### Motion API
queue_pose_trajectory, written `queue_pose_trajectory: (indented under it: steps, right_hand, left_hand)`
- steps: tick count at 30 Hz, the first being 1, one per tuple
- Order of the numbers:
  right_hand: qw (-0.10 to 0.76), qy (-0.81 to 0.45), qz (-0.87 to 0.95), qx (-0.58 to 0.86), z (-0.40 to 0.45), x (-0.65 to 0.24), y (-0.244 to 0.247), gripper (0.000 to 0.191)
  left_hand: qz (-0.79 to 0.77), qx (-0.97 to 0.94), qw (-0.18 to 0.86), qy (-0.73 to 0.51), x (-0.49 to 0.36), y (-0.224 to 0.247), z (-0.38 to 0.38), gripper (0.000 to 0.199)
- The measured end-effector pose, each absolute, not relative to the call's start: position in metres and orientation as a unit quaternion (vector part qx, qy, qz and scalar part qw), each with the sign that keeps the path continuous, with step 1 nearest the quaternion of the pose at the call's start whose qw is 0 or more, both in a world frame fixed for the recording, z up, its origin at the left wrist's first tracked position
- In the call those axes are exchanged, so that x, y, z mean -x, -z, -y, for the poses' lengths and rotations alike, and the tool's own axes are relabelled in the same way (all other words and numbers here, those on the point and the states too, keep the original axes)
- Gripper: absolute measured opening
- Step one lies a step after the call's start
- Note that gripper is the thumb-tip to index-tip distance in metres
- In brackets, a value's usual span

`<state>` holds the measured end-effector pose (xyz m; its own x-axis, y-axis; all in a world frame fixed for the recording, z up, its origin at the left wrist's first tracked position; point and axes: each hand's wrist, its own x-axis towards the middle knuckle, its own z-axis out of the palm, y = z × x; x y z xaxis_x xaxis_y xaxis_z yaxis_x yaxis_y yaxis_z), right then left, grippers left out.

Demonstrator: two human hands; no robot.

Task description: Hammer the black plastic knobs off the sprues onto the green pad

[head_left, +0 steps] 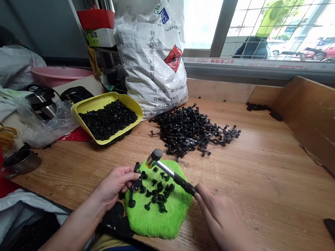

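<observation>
My left hand [116,183] pinches a black molded part [133,190] with round knobs, at the left edge of a fluffy green cloth [154,224]. In my right hand [220,209] is a small mallet [175,176], gripped by its black handle. Its dark, round head [155,156] is over the upper left of the cloth, near the part in my left hand. Several loose black mushroom-shaped pieces [159,194] lie scattered on the cloth. Whether the mallet head touches anything is unclear.
A heap of black molded parts [186,130] lies behind the cloth. To its left, a yellow tray [100,142] holds small black pieces. A large white sack [153,54] stands by the window. At the left edge sits a metal cup [23,161]; a wooden board [331,123] borders the right.
</observation>
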<state>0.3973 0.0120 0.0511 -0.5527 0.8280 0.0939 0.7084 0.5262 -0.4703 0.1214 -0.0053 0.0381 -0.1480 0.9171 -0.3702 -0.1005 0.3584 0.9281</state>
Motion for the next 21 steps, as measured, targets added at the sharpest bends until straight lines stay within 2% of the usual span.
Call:
queue_pose_trajectory:
  steps: [8,13,18,21]
  right_hand:
    - [0.127,-0.149,0.875,0.442,-0.015,-0.393,-0.048,0.026]
    - [0.145,-0.156,0.875,0.435,-0.018,-0.389,-0.055,0.025]
    - [0.090,-0.088,0.890,0.437,-0.020,-0.384,-0.055,0.022]
    - [0.149,-0.114,0.883,0.430,-0.019,-0.386,-0.058,0.023]
  left_hand:
    - [-0.607,-0.341,0.559,-0.450,-0.120,-0.035,0.003,0.017]
    - [-0.618,-0.345,0.554,-0.438,-0.118,-0.035,0.002,0.019]
    - [-0.613,-0.356,0.558,-0.431,-0.117,-0.035,0.001,0.015]
    - [-0.611,-0.358,0.558,-0.434,-0.117,-0.036,0.001,0.016]
